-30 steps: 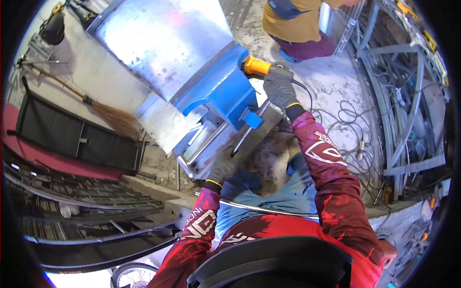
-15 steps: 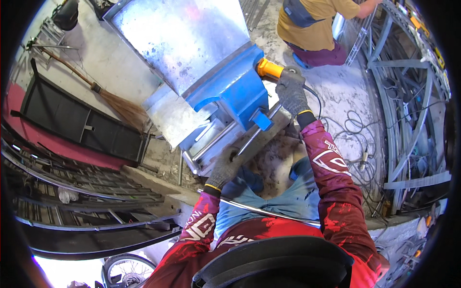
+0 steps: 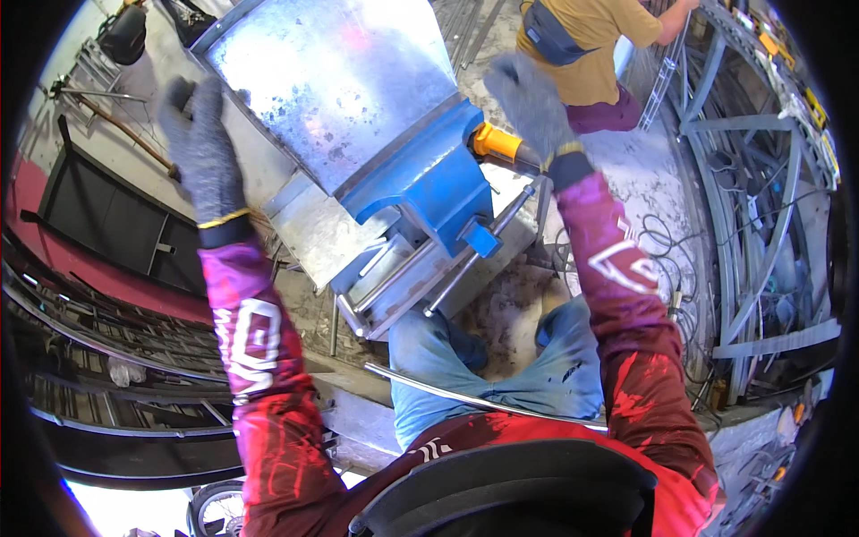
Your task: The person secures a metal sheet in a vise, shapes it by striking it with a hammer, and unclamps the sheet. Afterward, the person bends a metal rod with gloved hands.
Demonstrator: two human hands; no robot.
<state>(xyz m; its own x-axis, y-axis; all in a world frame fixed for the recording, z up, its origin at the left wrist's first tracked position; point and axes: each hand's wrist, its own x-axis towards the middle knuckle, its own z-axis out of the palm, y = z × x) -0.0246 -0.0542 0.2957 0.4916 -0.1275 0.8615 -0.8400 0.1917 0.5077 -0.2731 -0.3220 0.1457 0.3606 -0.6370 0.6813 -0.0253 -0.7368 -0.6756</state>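
Note:
A blue bench vise stands before me, and a broad shiny sheet-metal panel rises at its far side. My left hand, in a grey knit glove, is raised beside the panel's left edge, holding nothing, fingers stretched. On the other side my right hand, gloved alike, is lifted above and right of an orange-bodied power tool; its fingers look extended and somewhat blurred. The tool lies against the vise's right side, its far part hidden. The vise's sliding handle bar slants toward my knees, untouched.
A person in a mustard shirt crouches at the far right, holding a narrow metal lattice. Metal frames line the right; cables coil on the floor. Leftward are a broom handle and steel racks. A thin rod crosses my lap.
My left hand has left the vise's handle bar and risen to the far left. My right hand has let go of the orange tool and moved up away from it.

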